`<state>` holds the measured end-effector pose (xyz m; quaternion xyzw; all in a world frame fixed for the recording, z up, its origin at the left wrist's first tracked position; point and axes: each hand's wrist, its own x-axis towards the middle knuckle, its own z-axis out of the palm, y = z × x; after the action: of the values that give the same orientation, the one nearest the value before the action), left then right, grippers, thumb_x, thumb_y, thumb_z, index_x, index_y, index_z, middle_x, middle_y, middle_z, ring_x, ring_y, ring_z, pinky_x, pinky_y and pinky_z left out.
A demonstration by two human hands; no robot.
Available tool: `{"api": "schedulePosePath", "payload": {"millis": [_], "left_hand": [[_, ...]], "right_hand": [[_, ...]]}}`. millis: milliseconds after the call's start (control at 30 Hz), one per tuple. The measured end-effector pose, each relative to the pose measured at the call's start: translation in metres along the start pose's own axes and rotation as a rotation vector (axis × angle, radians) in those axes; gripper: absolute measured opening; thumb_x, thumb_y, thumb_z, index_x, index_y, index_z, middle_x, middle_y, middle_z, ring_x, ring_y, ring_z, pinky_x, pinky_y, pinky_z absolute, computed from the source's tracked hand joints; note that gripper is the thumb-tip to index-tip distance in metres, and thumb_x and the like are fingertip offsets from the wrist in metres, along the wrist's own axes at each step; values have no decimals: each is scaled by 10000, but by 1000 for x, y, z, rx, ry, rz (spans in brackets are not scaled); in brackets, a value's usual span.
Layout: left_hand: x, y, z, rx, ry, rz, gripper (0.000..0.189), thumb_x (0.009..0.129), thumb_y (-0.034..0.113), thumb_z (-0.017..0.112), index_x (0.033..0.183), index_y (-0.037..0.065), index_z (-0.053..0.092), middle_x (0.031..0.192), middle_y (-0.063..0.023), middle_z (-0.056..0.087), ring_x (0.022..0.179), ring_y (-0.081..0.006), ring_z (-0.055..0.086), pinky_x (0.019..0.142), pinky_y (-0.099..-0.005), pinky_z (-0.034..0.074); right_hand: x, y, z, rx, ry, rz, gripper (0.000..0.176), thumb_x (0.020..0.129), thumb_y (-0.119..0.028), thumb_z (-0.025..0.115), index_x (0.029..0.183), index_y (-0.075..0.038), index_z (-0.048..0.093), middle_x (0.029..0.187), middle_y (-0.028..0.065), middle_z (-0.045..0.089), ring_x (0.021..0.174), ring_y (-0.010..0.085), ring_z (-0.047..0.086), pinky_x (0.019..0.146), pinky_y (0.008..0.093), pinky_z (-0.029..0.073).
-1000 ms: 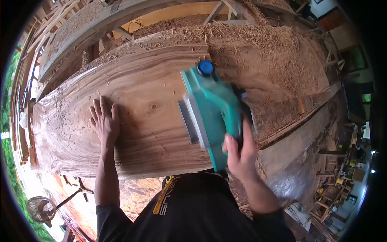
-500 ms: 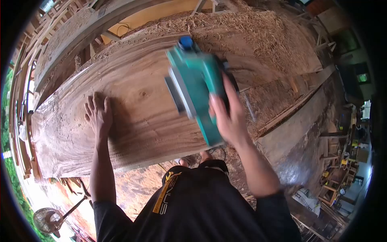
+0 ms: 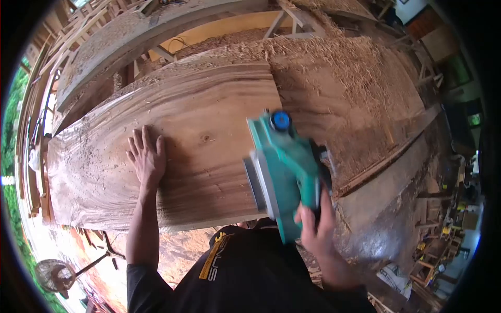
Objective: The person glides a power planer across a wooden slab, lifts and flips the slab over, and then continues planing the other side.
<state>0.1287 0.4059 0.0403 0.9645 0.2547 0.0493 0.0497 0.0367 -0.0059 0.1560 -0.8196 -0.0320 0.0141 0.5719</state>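
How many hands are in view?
2: the left hand lies flat on the board, fingers slightly spread; the right hand grips the planer. No others show, though the dark background could hide some.

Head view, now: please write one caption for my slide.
Right hand grips a green power planer; left hand rests on a wooden board.

A green planer (image 3: pixel 287 175), topped by a blue knob (image 3: pixel 281 120), is held slantwise over the right end of a wooden board (image 3: pixel 224 112); contact cannot be made out. The board is laid flat, streaked with dark grain and marked by a knot (image 3: pixel 206 139).
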Motion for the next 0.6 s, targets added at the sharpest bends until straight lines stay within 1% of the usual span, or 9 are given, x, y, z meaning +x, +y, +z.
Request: {"api": "schedulePosePath", "payload": {"millis": [67,133,200,267,367,433,533,567,600], "left_hand": [[0,1,-1,-5,5,-3,697,1022,520,452,1589,141,311,1649,-198,247,1526,-422,188,1224,-593,135],[2,3,-4,-28,32,-9,697,1006,533,478,1572,148,347,1642,-185,269,1523,-405,207,1215,-590,157],[0,6,-10,-45,30,-14,689,999,535,491,1558,151,370,1633,-179,288,1516,-395,227,1205,-587,179],[0,5,-9,-53,74,10,674,985,543,514,1531,163,411,1616,-160,324,1493,-381,273,1182,-566,220],[1,2,-10,-64,91,17,674,973,559,526,1518,172,437,1609,-143,343,1485,-367,293,1175,-547,231],[-3,1,-9,-71,107,31,677,973,560,527,1521,172,438,1607,-144,350,1487,-364,291,1176,-545,230],[1,-19,-12,-65,92,68,692,974,575,521,1528,169,436,1611,-149,352,1491,-361,290,1179,-557,220],[0,-31,-13,-79,89,71,693,976,577,515,1528,166,437,1613,-151,349,1494,-360,287,1182,-561,216],[-2,-41,-14,-97,84,70,693,978,579,510,1528,164,438,1614,-153,347,1496,-360,285,1184,-566,211]], "right_hand": [[64,-13,26,19,34,14,543,988,-128,601,1480,15,422,953,155,696,745,192,701,661,339,558],[134,0,56,-10,83,-129,519,1012,-201,596,1482,-43,445,1015,168,701,811,212,712,690,352,563],[202,0,82,-34,75,-190,501,1035,-283,568,1478,-79,458,1033,178,705,877,235,717,719,367,567],[247,-4,99,-26,63,-294,506,1041,-333,558,1483,-106,463,997,141,700,793,199,701,675,352,564],[228,-13,96,158,-48,-129,534,1039,-350,568,1494,-97,449,925,101,673,691,147,651,612,316,543],[180,-14,87,164,-53,-135,555,1038,-341,573,1511,-91,427,862,67,631,621,110,589,565,289,516],[68,-13,56,187,-79,-38,556,1037,-223,579,1537,-79,383,960,41,626,677,85,555,564,256,477],[26,-9,42,159,-114,-12,555,1033,-154,557,1540,-41,361,964,46,619,680,88,555,572,253,475],[-13,-7,29,114,-141,-45,573,1008,-98,558,1532,8,351,920,55,621,654,104,567,570,267,478]]}}
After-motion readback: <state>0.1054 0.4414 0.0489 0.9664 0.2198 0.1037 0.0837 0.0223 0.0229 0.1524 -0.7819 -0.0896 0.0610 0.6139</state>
